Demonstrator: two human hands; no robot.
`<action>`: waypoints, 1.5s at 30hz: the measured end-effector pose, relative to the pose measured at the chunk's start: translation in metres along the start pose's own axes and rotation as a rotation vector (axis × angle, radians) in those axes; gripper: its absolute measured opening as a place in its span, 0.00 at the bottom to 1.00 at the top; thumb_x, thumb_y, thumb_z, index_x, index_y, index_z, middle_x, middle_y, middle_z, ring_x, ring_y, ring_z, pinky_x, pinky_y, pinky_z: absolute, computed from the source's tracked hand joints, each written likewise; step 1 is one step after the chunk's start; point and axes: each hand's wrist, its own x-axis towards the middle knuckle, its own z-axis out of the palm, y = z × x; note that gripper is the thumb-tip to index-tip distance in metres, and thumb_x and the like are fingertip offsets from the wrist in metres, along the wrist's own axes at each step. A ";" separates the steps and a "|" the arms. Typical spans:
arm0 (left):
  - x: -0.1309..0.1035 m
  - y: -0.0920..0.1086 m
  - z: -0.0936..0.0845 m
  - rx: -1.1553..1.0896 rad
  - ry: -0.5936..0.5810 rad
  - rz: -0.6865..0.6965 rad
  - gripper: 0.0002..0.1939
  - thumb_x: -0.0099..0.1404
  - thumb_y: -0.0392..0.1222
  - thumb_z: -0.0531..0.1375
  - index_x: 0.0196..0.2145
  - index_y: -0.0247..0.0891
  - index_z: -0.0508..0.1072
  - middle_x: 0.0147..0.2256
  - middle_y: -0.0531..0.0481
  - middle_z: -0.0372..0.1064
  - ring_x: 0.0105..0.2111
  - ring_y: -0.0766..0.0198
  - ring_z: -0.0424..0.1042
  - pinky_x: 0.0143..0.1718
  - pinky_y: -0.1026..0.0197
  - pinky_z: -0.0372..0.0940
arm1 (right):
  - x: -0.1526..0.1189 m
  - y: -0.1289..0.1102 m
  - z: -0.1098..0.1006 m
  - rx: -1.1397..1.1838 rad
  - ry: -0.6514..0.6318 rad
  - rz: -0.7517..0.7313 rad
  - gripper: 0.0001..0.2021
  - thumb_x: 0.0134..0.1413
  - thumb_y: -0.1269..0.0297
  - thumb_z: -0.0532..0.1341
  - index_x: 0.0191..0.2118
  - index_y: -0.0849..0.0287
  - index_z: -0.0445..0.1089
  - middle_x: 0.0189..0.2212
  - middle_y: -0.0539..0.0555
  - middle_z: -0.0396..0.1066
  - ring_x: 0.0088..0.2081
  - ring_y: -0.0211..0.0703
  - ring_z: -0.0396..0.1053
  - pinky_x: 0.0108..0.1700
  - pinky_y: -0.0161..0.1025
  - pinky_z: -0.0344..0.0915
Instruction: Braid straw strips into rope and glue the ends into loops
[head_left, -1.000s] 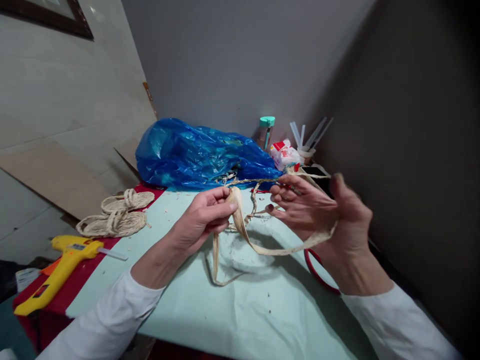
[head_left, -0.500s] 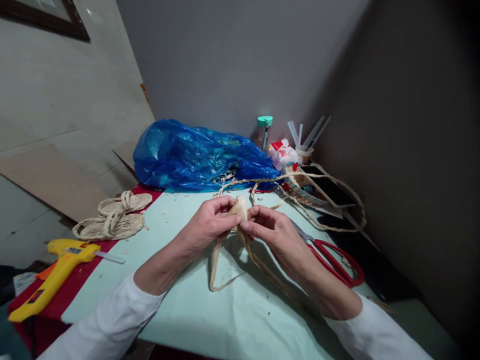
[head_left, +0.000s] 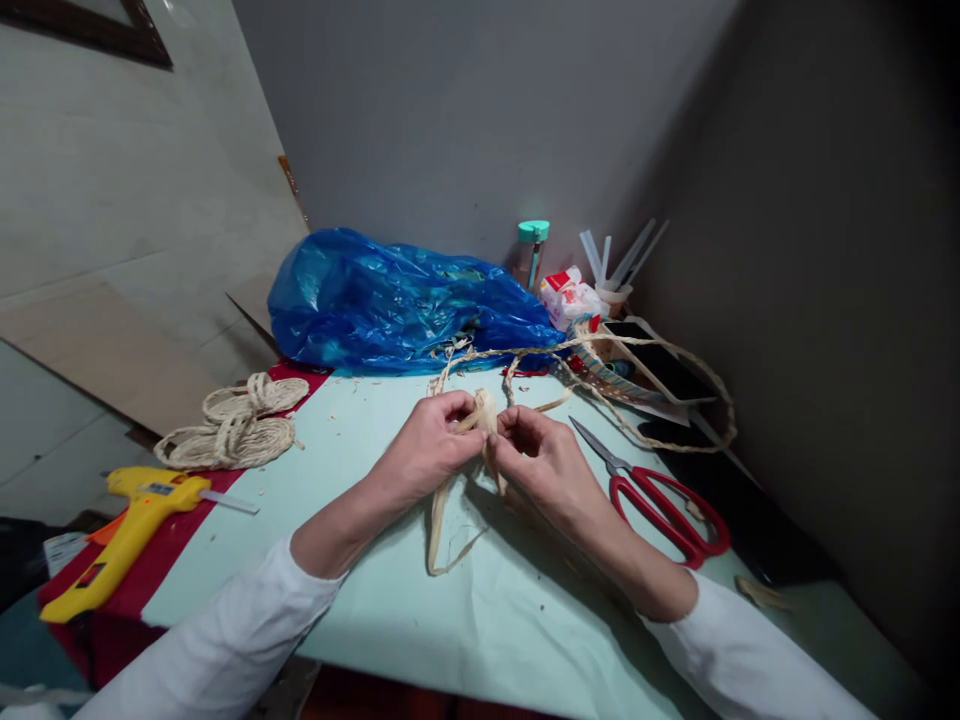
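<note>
where left fingers [head_left: 465,443] face right fingers [head_left: 508,457] | pale strip [head_left: 487,408] held between

Pale fibre strip [head_left: 487,410] in fingers [head_left: 454,403] of left hand [head_left: 424,445] and right hand [head_left: 553,466], 2 woven sandals [head_left: 244,443] well leftward

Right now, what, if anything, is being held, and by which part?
A pale fibre strip, by its bunched upper part: the left grip pinches it there; the right grip touches it alongside, whether pinching is unclear.
</note>
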 end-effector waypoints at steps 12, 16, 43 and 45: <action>0.002 -0.008 0.004 0.055 0.012 0.011 0.02 0.51 0.32 0.59 0.26 0.35 0.68 0.26 0.56 0.64 0.28 0.68 0.64 0.31 0.65 0.58 | -0.003 0.006 0.004 -0.400 0.068 -0.217 0.05 0.55 0.67 0.54 0.29 0.56 0.58 0.26 0.51 0.65 0.29 0.42 0.61 0.34 0.38 0.56; 0.001 -0.011 0.002 0.033 -0.045 -0.002 0.03 0.52 0.32 0.59 0.28 0.34 0.69 0.27 0.54 0.66 0.29 0.67 0.66 0.33 0.65 0.59 | -0.003 0.010 0.003 -0.507 0.048 -0.279 0.05 0.54 0.68 0.53 0.29 0.55 0.54 0.26 0.52 0.63 0.29 0.43 0.60 0.33 0.39 0.55; 0.044 0.043 -0.006 0.077 -0.374 -0.109 0.09 0.49 0.40 0.65 0.28 0.32 0.71 0.21 0.58 0.57 0.18 0.75 0.53 0.19 0.69 0.48 | 0.014 -0.005 -0.030 -0.003 0.031 -0.145 0.06 0.49 0.63 0.58 0.26 0.58 0.60 0.22 0.45 0.60 0.26 0.35 0.57 0.30 0.34 0.54; 0.047 0.044 -0.002 0.084 -0.325 -0.056 0.11 0.51 0.42 0.65 0.30 0.34 0.70 0.22 0.59 0.55 0.19 0.74 0.54 0.20 0.68 0.49 | 0.019 -0.004 -0.033 0.037 0.074 -0.141 0.08 0.51 0.59 0.57 0.28 0.58 0.61 0.23 0.47 0.61 0.26 0.36 0.59 0.30 0.34 0.57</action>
